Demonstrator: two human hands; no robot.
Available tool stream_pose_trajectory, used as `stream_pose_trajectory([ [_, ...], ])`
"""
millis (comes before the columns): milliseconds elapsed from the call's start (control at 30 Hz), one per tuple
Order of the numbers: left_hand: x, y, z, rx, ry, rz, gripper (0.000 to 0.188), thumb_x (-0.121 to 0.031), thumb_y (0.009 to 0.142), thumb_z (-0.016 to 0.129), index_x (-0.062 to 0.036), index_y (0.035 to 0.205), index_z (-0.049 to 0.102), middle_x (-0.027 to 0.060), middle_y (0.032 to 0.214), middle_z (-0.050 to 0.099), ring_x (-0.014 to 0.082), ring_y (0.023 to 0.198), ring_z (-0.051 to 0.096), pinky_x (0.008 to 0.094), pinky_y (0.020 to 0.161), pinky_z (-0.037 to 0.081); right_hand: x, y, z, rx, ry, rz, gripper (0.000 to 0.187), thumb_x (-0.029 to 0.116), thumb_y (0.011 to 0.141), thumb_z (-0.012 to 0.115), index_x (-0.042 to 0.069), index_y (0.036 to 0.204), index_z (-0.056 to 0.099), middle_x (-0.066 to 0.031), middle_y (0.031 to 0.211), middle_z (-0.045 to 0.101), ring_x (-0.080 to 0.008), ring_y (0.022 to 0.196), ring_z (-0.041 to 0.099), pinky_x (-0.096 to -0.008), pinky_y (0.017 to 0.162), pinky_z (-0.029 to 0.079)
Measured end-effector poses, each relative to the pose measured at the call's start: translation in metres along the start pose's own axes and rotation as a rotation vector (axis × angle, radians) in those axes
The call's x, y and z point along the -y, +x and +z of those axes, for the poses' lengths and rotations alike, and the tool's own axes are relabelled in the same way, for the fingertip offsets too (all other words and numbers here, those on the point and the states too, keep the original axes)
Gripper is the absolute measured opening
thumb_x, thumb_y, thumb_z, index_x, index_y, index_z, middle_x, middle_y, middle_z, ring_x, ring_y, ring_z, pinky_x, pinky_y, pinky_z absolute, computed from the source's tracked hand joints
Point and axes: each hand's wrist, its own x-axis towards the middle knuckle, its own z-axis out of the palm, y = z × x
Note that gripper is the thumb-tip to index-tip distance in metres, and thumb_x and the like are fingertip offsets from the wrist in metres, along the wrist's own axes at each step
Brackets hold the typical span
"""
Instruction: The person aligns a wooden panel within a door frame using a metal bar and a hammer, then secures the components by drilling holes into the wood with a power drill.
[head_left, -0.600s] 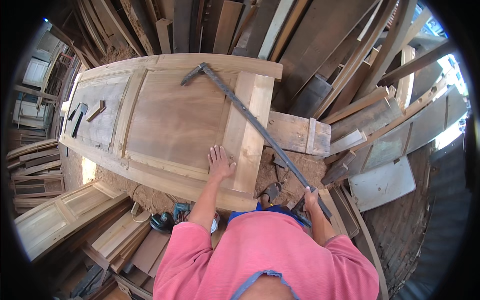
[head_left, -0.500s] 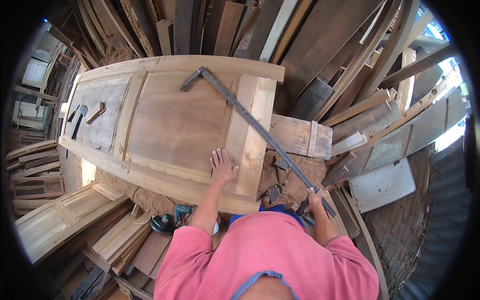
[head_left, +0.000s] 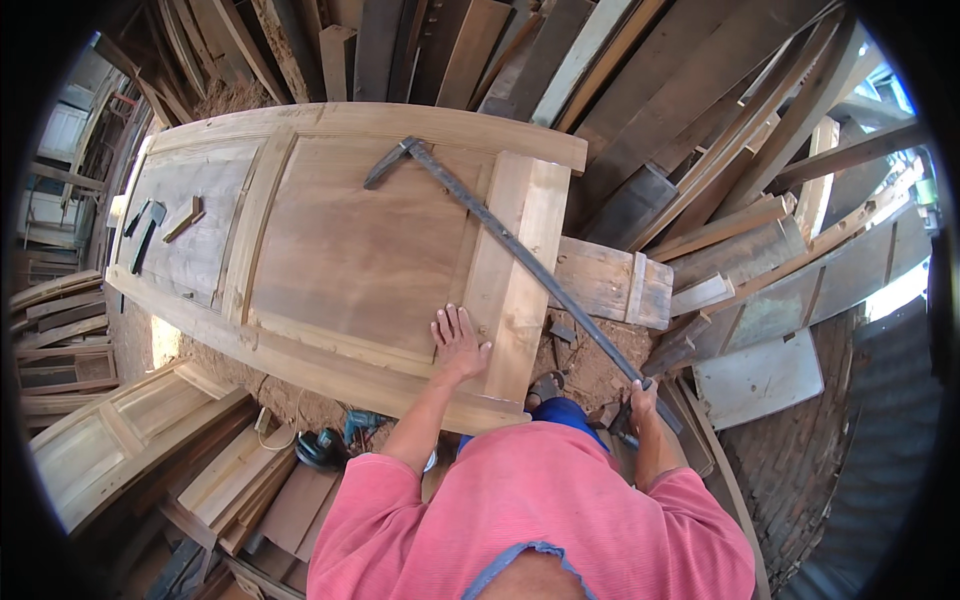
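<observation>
A panelled wooden door [head_left: 350, 245] lies flat in front of me, with a wide bottom rail at its right end. My left hand [head_left: 459, 345] rests flat on it, fingers spread, beside that rail. A long dark metal bar clamp [head_left: 520, 255] slants across the door, its hooked jaw over the middle panel. My right hand [head_left: 643, 398] is closed round the clamp's near end, off the door's right edge. Part of that end is hidden by my hand and arm. On the far left panel lie a hammer [head_left: 147, 235] and a small wood block [head_left: 184, 219].
Boards [head_left: 470, 50] lean upright behind the door. A low plank bench [head_left: 608, 280] stands at its right end. At the lower left are another panelled door [head_left: 130, 430] and stacked timber [head_left: 235, 475]. A teal power tool [head_left: 360, 425] sits near my left elbow.
My view has shifted slightly. My left hand still lies on the door, a little farther right in the picture, and my right hand keeps its grip on the bar clamp.
</observation>
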Motion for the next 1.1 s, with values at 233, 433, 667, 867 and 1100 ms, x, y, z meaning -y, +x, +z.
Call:
stream_pose_trajectory([
  [233, -0.009, 0.007, 0.006, -0.029, -0.014, 0.036, 0.104, -0.047, 0.090, 0.063, 0.0087, 0.157, 0.007, 0.0297, 0.165, 0.000, 0.0489, 0.152, -0.010, 0.0628, 0.120, -0.006, -0.033, 0.043, -0.018, -0.051, -0.123, -0.023, 0.040, 0.018, 0.099, 0.062, 0.001, 0.131, 0.045, -0.0158, 0.111, 0.061, -0.0257, 0.096, 0.061, -0.0395, 0.083, 0.052],
  [433, 0.000, 0.004, 0.004, -0.019, -0.007, 0.024, 0.103, -0.046, 0.090, 0.063, 0.0081, 0.157, 0.007, 0.0288, 0.165, -0.001, 0.0491, 0.152, -0.008, 0.0633, 0.120, -0.004, -0.055, 0.059, -0.018, -0.022, -0.107, -0.034, 0.050, 0.019, 0.098, 0.063, 0.001, 0.140, 0.042, -0.0205, 0.128, 0.056, -0.0298, 0.112, 0.057, -0.0434, 0.094, 0.048],
  [667, -0.042, 0.038, -0.035, -0.070, -0.392, 0.212, 0.081, -0.043, 0.090, 0.065, 0.0054, 0.147, 0.034, 0.0301, 0.152, 0.039, 0.0420, 0.144, 0.035, 0.0535, 0.119, 0.024, -0.065, 0.075, -0.025, -0.051, -0.077, -0.063, 0.036, 0.015, 0.101, 0.058, 0.009, 0.131, 0.040, -0.0085, 0.086, 0.055, -0.0193, 0.064, 0.057, -0.0360, 0.053, 0.051],
  [867, -0.100, 0.121, -0.012, 0.149, -1.346, -0.263, 0.057, -0.041, 0.096, 0.065, 0.0046, 0.127, 0.051, 0.0096, 0.088, 0.067, 0.0227, 0.068, 0.062, 0.0384, 0.061, 0.052, -0.049, 0.054, -0.012, -0.005, -0.068, -0.083, 0.032, 0.020, 0.100, 0.061, 0.004, 0.123, 0.047, -0.0108, 0.094, 0.057, -0.0203, 0.077, 0.057, -0.0377, 0.065, 0.050],
  [1100, -0.139, 0.163, -0.012, 0.204, -1.467, -0.298, 0.041, -0.035, 0.097, 0.068, -0.0023, 0.118, 0.054, 0.0073, 0.098, 0.064, 0.0170, 0.073, 0.063, 0.0303, 0.063, 0.055, -0.005, 0.027, -0.025, -0.160, -0.075, -0.153, 0.038, 0.034, 0.100, 0.062, 0.002, 0.116, 0.053, -0.0054, 0.081, 0.058, -0.0157, 0.068, 0.057, -0.0336, 0.063, 0.048],
])
